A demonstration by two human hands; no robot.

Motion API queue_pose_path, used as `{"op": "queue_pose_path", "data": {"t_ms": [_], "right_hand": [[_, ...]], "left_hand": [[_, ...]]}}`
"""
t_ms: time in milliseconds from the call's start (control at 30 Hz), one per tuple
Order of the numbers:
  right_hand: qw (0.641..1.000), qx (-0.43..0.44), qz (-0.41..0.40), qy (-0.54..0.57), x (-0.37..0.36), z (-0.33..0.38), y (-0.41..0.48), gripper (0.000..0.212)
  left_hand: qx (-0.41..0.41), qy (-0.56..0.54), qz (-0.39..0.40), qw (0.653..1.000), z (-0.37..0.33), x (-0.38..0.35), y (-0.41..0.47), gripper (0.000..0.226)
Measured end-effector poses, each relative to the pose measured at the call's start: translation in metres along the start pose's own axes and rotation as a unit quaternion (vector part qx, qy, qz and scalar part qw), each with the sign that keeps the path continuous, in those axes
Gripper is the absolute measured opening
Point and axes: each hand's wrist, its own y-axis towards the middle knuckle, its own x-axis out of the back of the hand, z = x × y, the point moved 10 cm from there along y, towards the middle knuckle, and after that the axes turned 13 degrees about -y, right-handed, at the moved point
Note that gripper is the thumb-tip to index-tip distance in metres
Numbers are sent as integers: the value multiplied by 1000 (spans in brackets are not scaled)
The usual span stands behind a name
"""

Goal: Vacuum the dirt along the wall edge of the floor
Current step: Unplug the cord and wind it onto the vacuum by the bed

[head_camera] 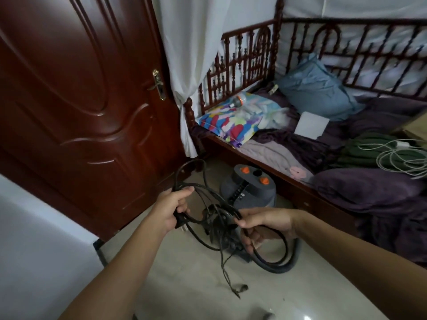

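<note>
A grey vacuum cleaner [250, 188] with orange knobs stands on the pale tiled floor [208, 285] beside the bed. Its black power cord [208, 213] hangs in a tangled bundle of loops between my hands. My left hand [172, 210] is shut on one side of the bundle, with the plug end at its palm. My right hand [263, 225] grips a loop on the other side. A thick grey hose [277, 266] curls on the floor below my right hand. A frayed cord end dangles down toward the floor.
A dark red wooden door [80, 100] fills the left, with a white wall [34, 239] nearer me. A carved wooden bed [288, 185] with pillows, purple blankets and white cables fills the right. A white curtain [184, 65] hangs by the bedpost.
</note>
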Motion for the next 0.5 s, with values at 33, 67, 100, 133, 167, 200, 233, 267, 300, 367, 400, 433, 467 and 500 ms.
{"op": "queue_pose_path", "data": {"t_ms": [33,67,100,133,167,200,233,267,300,367,400,433,467,500], "right_hand": [[999,-10,-22,-42,9,0,3,37],[995,-11,-48,-91,20,3,6,37],[990,0,-71,-123,31,9,9,32],[988,15,-83,-130,39,15,13,23],[990,23,-88,-104,46,16,16,16],[995,21,-86,-54,51,14,19,13],[997,21,-69,4,54,10,23,10],[997,26,-53,54,57,8,25,8],[994,33,-46,96,62,6,27,11],[988,48,-51,138,76,7,30,20],[989,50,-68,124,85,8,31,21],[991,44,-99,81,96,9,32,18],[989,34,-138,27,109,9,32,16],[984,27,-174,-16,124,10,32,20]], "left_hand": [[4,-3,-6,1000,-1,-2,5,20],[8,-6,-16,1000,-2,-3,10,22],[11,-9,-28,1000,-2,-5,15,25],[13,-10,-40,999,-3,-6,19,27],[13,-8,-53,998,-4,-8,23,30],[13,-4,-66,998,-6,-9,27,32],[14,-1,-75,997,-10,-11,32,33],[17,-1,-83,996,-13,-13,38,32],[20,-1,-89,996,-17,-16,43,30],[19,5,-98,995,-27,-24,55,27],[17,7,-101,995,-30,-30,59,27],[15,7,-103,995,-33,-36,64,28],[11,7,-104,994,-36,-43,68,29],[7,9,-106,994,-37,-50,71,31]]}}
